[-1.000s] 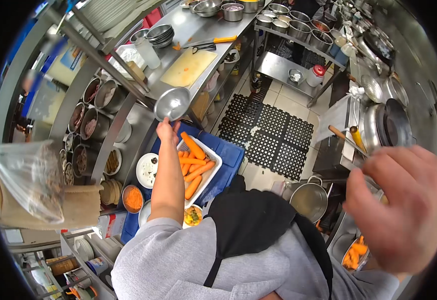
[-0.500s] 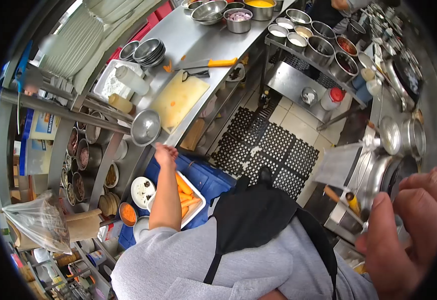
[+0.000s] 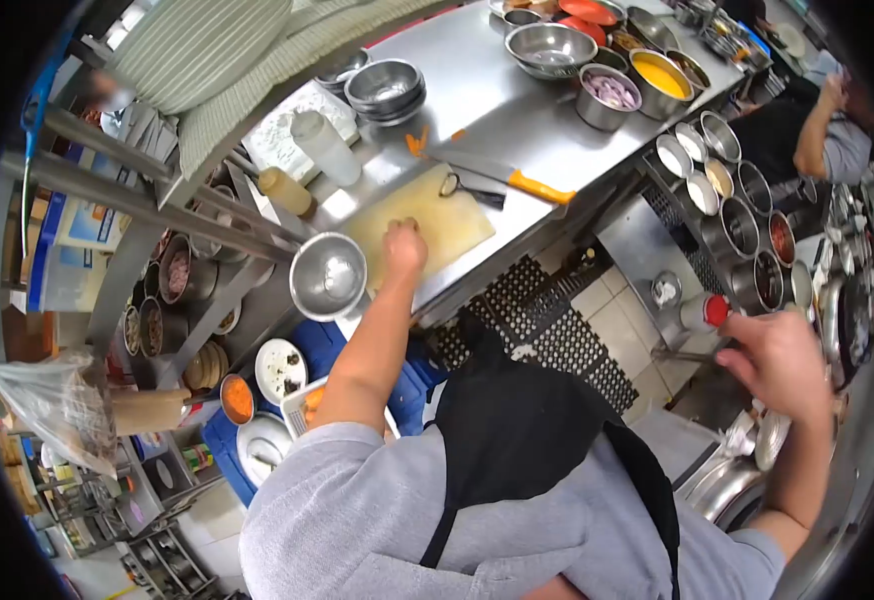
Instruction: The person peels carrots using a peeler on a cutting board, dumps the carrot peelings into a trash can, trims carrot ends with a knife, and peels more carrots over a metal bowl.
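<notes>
"Where is the shiny round steel bowl (image 3: 328, 276)?"

"On the wrist side of the left grip (image 3: 404, 245), at the near end of the stainless-steel counter (image 3: 447, 60). Half a second ago the grip was right beside its rim. Now it has gone past to the pale yellow rectangular cutting board (image 3: 447, 225), so the bowl stands free and the work is at the board."

"Is that grip holding anything?"

"It's curled over the board with its underside hidden; I can't tell. The right grip (image 3: 782, 360) is raised well apart, loosely parted, nothing visible in it."

"What's in the bowl?"

"It looks empty. Farther back from the left grip, below its forearm, a white rectangular plastic tray (image 3: 295, 412) holds orange carrots (image 3: 312, 400), mostly hidden. Beside that are a white round dish (image 3: 281, 372) with dark bits and a small round metal bowl (image 3: 237, 400) of orange shreds."

"And beyond the grip?"

"Well past it, a deep steel pot (image 3: 602, 115) of sliced purple onion stands beside a steel pot (image 3: 667, 102) of yellow contents."
</notes>
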Tool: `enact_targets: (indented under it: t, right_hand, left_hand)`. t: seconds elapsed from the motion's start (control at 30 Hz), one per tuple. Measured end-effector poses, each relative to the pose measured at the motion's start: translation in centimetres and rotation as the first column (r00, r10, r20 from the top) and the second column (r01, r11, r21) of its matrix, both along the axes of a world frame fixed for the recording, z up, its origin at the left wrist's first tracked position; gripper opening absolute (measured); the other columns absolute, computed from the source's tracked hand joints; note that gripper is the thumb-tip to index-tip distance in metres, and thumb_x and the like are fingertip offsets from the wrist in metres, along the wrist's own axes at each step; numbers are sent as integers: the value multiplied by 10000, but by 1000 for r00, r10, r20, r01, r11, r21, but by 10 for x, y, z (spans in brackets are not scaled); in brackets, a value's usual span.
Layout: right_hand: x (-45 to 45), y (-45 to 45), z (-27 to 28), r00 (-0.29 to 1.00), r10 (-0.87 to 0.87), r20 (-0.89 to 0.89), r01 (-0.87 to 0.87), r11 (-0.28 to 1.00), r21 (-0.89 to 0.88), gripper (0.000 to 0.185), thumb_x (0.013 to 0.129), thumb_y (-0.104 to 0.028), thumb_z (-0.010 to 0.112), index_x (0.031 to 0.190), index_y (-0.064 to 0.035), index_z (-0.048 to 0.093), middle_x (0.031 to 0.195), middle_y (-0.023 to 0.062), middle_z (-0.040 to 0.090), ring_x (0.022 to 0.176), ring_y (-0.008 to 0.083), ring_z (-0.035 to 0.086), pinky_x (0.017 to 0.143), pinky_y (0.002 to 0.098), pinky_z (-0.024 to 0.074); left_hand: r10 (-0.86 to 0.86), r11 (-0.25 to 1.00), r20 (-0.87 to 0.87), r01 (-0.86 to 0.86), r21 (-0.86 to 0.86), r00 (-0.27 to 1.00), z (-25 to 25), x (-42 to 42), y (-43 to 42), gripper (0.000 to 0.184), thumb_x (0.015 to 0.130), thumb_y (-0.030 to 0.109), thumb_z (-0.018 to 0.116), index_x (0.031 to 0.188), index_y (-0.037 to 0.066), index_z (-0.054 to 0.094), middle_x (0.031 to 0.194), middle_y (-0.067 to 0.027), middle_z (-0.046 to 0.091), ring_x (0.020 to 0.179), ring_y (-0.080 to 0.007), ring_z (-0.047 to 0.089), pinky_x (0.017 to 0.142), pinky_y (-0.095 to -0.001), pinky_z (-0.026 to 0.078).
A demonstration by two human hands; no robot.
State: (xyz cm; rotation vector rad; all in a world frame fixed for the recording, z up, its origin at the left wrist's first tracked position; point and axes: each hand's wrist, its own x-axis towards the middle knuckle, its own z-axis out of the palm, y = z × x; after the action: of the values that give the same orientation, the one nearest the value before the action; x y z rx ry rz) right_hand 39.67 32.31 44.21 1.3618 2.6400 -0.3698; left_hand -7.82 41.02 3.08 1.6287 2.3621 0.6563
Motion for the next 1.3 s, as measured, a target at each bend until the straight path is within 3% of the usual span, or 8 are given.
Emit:
enact_targets:
  t: [0.1, 0.27, 0.37, 0.47, 0.6, 0.8, 1.07, 1.3]
  right_hand:
    - [32, 67, -162, 732, -627, -268, 401, 714, -575, 104, 941, -108, 625, 958, -6, 638, 676, 52, 672, 661, 131, 678, 595, 292, 529]
    - [-17, 116, -301, 634, -713, -299, 245, 552, -797, 104, 956, -91, 610, 992, 5, 630, 742, 50, 670, 683, 122, 672, 594, 290, 521]
    - [-103, 181, -308, 726, -342, -596, 106, 913, -394, 237, 896, -101, 663, 1102, -8, 592, 932, 116, 656, 886, 254, 673, 764, 369, 534]
    - [-175, 255, -325, 892, -101, -440, 104, 994, -17, 366, 815, -121, 702, 1147, -57, 563, 1120, 192, 587, 1056, 400, 578, 858, 481, 513]
    - [-207, 310, -351, 978, -112, -175, 77, 977, -198, 427, 773, -108, 686, 1155, -64, 498, 1056, 242, 606, 987, 428, 615, 857, 516, 516]
    - [-125, 355, -351, 926, -308, -219, 175, 863, -473, 466, 760, -125, 673, 1139, -63, 408, 958, 285, 624, 941, 418, 642, 751, 479, 505]
    - [-16, 368, -390, 680, -604, -416, 137, 661, -737, 323, 876, -9, 585, 1076, -136, 365, 837, 14, 483, 630, 95, 448, 458, 259, 375]
    - [-44, 378, -396, 666, -634, -393, 68, 576, -815, 331, 901, -21, 603, 1088, -137, 355, 810, 34, 510, 617, 105, 488, 479, 256, 391]
  left_hand:
    - [-102, 969, 27, 105, -223, 994, 21, 1, 17, 254, 819, 80, 541, 1052, 38, 633, 1048, -257, 609, 967, -455, 608, 873, -527, 496]
    - [-59, 978, 67, 71, -195, 996, 14, -30, 64, 214, 802, 76, 561, 997, 26, 635, 1021, -262, 608, 961, -442, 611, 856, -501, 506]
    - [-15, 991, 99, 29, -134, 995, 19, -58, 131, 230, 781, 65, 602, 1001, 32, 659, 1012, -245, 624, 981, -420, 619, 865, -480, 510]
    - [99, 991, 123, -108, 72, 988, -8, -77, 197, 311, 790, 61, 634, 1095, 70, 696, 1053, -222, 664, 1013, -384, 638, 880, -464, 518]
    - [215, 971, 91, -202, -130, 972, 8, -49, 232, 220, 862, 176, 664, 1048, 61, 691, 1070, -209, 672, 1026, -359, 646, 900, -450, 524]
    - [209, 973, 53, -202, -108, 977, 5, -9, 273, 267, 872, 265, 645, 1055, 79, 707, 1067, -180, 680, 995, -369, 655, 882, -450, 529]
    - [86, 996, 30, -85, -41, 996, 3, 59, 282, 194, 912, 161, 582, 1060, 87, 683, 1074, -172, 633, 1029, -366, 617, 914, -454, 507]
    - [125, 987, 84, -116, -112, 989, 5, 69, 270, 156, 884, 124, 600, 1004, 113, 700, 1053, -151, 656, 994, -352, 638, 872, -428, 520]
